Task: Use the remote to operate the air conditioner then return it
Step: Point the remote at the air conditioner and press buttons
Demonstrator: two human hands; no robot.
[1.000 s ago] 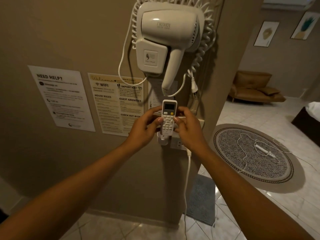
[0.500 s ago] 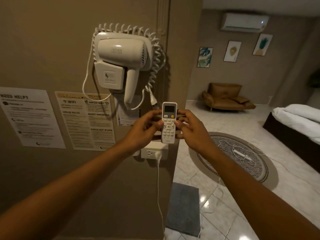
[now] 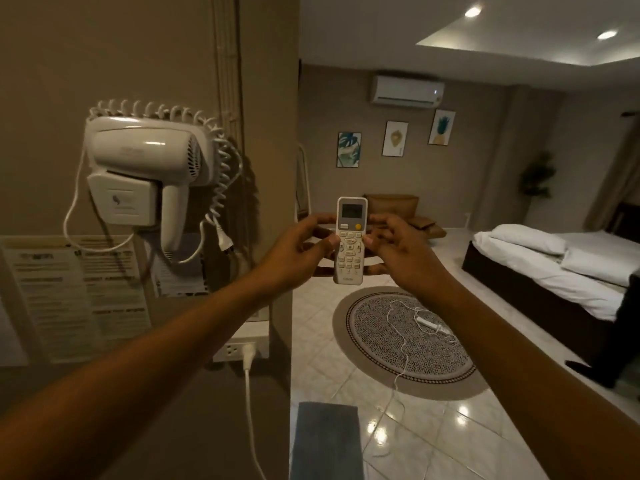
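Note:
A white remote (image 3: 350, 241) with a small screen and a yellow button stands upright in mid-air, its buttons facing me. My left hand (image 3: 298, 252) grips its left side, thumb on the keypad. My right hand (image 3: 398, 247) holds its right side, thumb at the edge of the keys. The white air conditioner (image 3: 406, 91) is mounted high on the far wall, above and beyond the remote, with a small light lit at its right end.
A white wall hair dryer (image 3: 145, 168) with coiled cord hangs on the near wall, left. Paper notices (image 3: 79, 292) and a socket (image 3: 239, 349) with a plug lie below it. A round rug (image 3: 408, 334) with a cable, a bed (image 3: 554, 271) and a brown armchair (image 3: 415, 216) fill the room.
The view has swung right from the wall toward the room. Both hands carried the remote away from the wall spot above the socket; the air conditioner has come into view.

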